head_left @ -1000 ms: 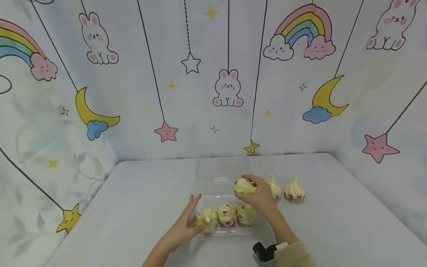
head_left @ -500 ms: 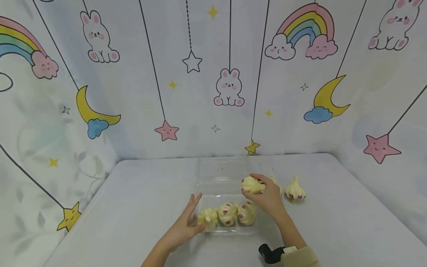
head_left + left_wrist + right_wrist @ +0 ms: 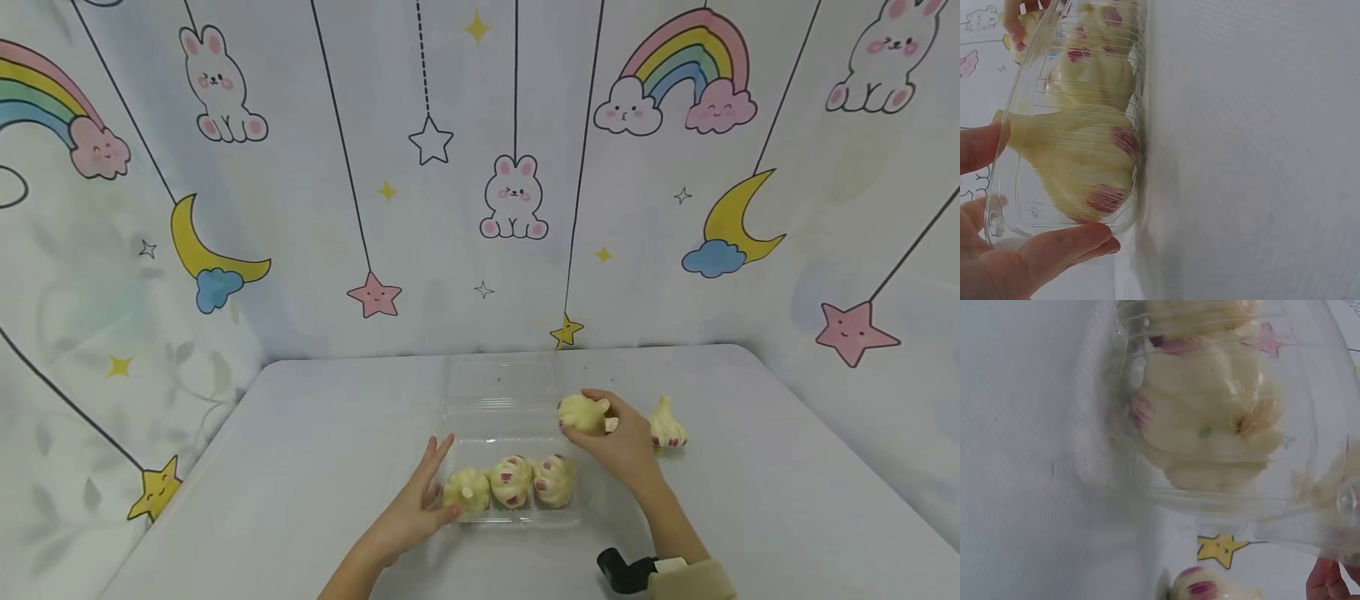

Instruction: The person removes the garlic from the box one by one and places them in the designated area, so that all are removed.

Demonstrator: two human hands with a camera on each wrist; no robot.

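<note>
The clear, ribbed plastic clamshell tray (image 3: pixel 495 417) lies open on the pale grey counter (image 3: pixel 315 433) and serves as the landmark here. Three cream garlic bulbs with purple-red blotches sit in a row along its near edge: the near-left bulb (image 3: pixel 466 488), the near-middle bulb (image 3: pixel 511 481) and the near-right bulb (image 3: pixel 554 480).

The right hand (image 3: pixel 618 437) hovers at the tray's right edge, its grip curled snugly round a fourth cream garlic bulb (image 3: pixel 583 412), thumb and fingers wrapped about it so it is lifted clear of the counter. One more cream bulb (image 3: pixel 666 427) stands upright on the counter to the right of the tray, just beyond that hand. A dark wrist-worn camera (image 3: pixel 626 572) shows by the beige sleeve.

The left hand (image 3: pixel 416 508) lies at the tray's near-left corner with a loose, mostly straight grip, fingertips touching the wall beside the near-left bulb; the left wrist view shows the fingers (image 3: pixel 1066 244) under the clear wall (image 3: pixel 1022 206), steadying it and clasping nothing.

To do this well, I judge that the held bulb should come down into the vacant stretch behind the near row, base first and close against its neighbours. The light tray could skid, so the steadying hand matters. A gentle hold spares the papery skin, and the bulb should be let go only once it rests flat.
</note>
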